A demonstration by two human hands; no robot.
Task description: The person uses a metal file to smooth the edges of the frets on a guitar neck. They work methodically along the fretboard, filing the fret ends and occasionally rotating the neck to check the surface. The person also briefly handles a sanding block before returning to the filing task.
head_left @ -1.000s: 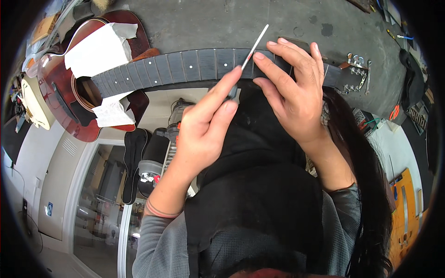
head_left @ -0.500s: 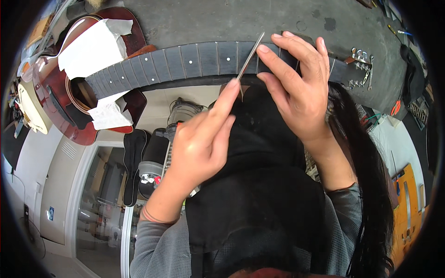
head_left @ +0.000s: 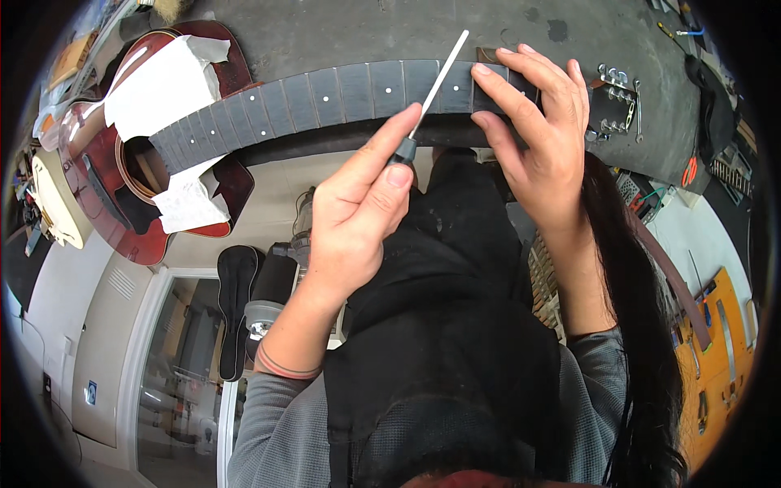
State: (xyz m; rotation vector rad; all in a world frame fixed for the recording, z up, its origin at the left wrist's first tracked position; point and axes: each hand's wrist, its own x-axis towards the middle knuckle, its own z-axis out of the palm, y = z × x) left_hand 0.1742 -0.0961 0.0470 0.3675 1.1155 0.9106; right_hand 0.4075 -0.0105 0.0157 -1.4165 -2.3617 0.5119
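Note:
A dark red acoustic guitar (head_left: 88, 191) lies at the left, its dark fretboard (head_left: 289, 104) with pale dots stretching to the right in front of me. My left hand (head_left: 358, 207) is closed around the black handle of a slim metal file (head_left: 439, 84). Its index finger lies along the tool, and the file's bright blade slants across the fretboard toward the far side. Over the headstock end of the neck, my right hand (head_left: 547, 130) has its fingers spread, with fingertips and thumb at the fretboard.
White paper sheets (head_left: 163, 93) cover the guitar body around its soundhole. The grey workbench (head_left: 342, 31) runs behind the neck. Toward the right are tuning machines, a wrench (head_left: 639, 114) and red-handled scissors (head_left: 690, 171). Long dark hair (head_left: 626, 325) hangs beside my right arm.
The file has swung from edge-on to showing its flat face, its tip now farther off. My left hand has rolled so its thumb and the black handle show. My right hand stays at the neck.

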